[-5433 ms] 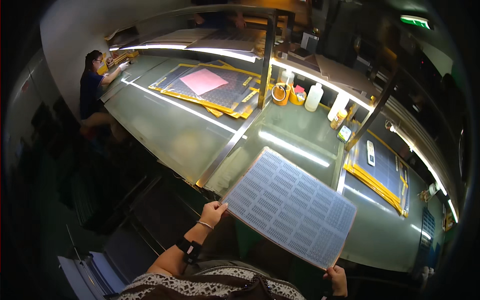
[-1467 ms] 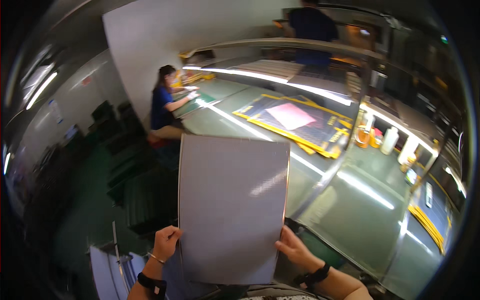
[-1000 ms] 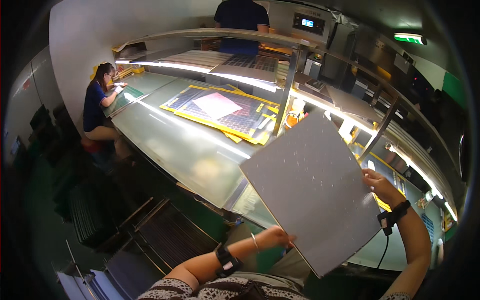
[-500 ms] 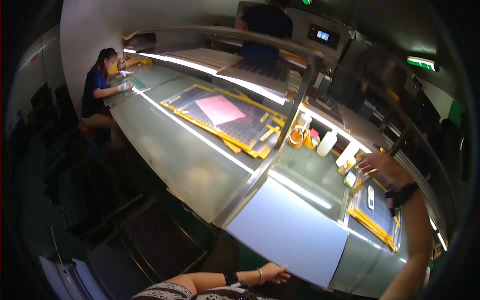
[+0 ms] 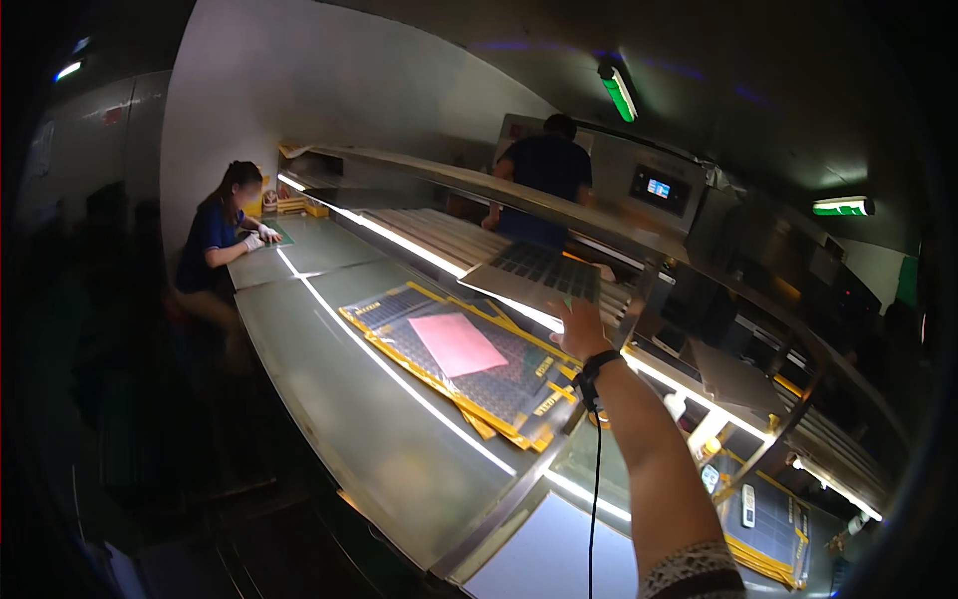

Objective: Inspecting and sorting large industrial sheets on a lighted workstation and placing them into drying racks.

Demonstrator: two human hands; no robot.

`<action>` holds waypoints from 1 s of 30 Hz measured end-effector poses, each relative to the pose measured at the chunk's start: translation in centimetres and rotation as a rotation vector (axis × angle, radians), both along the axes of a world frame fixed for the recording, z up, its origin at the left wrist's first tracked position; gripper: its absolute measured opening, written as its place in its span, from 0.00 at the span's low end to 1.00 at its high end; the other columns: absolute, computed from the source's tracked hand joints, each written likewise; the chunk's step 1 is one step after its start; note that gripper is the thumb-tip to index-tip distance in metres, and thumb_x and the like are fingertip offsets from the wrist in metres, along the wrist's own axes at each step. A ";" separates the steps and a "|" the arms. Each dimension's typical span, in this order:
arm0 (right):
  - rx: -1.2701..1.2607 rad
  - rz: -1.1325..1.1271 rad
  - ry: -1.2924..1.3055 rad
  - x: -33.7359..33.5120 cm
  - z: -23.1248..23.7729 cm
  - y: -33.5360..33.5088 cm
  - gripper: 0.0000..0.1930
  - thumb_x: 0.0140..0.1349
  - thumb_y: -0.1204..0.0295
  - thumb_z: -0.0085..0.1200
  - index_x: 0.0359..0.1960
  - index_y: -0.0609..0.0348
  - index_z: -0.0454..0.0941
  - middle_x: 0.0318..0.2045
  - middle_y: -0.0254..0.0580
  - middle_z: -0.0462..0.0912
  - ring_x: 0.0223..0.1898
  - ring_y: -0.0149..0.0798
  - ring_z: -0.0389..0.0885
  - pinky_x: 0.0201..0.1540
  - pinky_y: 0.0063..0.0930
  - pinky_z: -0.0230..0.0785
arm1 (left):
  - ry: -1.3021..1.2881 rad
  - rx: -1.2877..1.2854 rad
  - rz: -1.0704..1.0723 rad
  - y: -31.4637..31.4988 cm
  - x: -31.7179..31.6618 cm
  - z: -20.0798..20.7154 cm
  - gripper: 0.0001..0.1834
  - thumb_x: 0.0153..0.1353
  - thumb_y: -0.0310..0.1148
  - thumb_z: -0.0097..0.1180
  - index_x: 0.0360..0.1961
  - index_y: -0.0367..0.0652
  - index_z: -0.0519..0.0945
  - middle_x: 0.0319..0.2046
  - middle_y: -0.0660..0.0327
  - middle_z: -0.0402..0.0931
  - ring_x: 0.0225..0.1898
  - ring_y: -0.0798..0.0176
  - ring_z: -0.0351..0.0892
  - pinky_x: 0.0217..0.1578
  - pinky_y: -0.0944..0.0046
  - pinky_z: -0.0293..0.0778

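My right hand (image 5: 581, 330) reaches up and forward to the shelf above the workbench. Its fingers are apart at the near corner of a flat grey panel (image 5: 519, 288) with a dark grid of rectangles. Whether the fingertips touch that panel is hard to make out. A black band (image 5: 597, 365) with a hanging cable circles the wrist. My left hand is out of view. Below the raised arm, a white sheet or board (image 5: 549, 554) lies at the bench's near edge, partly cut off by the frame.
A pink sheet (image 5: 457, 344) rests on dark mats with yellow taped edges (image 5: 499, 419). Bright strip lights run under the shelf (image 5: 399, 236). Farther right are bottles and a white handheld device (image 5: 748, 506). A gloved person (image 5: 215, 235) sits far left; another (image 5: 544, 180) stands behind the shelf.
My right hand has moved left and away, from above the bottles to the gridded panel on the shelf. My left hand, earlier by the white sheet's edge, has left view. The view has tilted up.
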State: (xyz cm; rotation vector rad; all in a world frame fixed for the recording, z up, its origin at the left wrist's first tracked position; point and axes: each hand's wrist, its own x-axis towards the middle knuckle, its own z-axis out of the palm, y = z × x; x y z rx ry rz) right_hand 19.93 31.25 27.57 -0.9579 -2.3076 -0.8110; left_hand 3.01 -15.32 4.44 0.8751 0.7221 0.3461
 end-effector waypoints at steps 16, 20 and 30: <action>-0.093 0.248 -0.056 4.1 -5.1 -27.6 0.22 0.48 0.83 0.45 0.48 0.58 0.73 0.47 0.56 0.73 0.49 0.55 0.71 0.53 0.44 0.65 | -0.976 0.118 0.807 11.7 -14.7 9.1 0.45 0.52 0.67 0.42 0.56 0.35 0.63 0.57 0.48 0.62 0.58 0.48 0.61 0.58 0.50 0.58; -0.399 0.389 0.032 3.6 -10.2 -31.1 0.21 0.49 0.84 0.44 0.45 0.52 0.76 0.46 0.54 0.75 0.47 0.57 0.74 0.53 0.46 0.66 | -0.816 0.060 0.889 10.3 -14.8 3.4 0.12 0.60 0.29 0.49 0.43 0.33 0.73 0.40 0.52 0.76 0.43 0.55 0.77 0.48 0.56 0.72; -0.417 0.194 -0.061 0.8 -13.6 -33.5 0.22 0.48 0.84 0.47 0.44 0.46 0.78 0.52 0.46 0.72 0.57 0.55 0.65 0.59 0.56 0.53 | -0.804 -0.169 1.309 2.0 -12.3 -3.8 0.16 0.60 0.20 0.45 0.50 0.39 0.68 0.47 0.54 0.72 0.49 0.54 0.73 0.53 0.51 0.69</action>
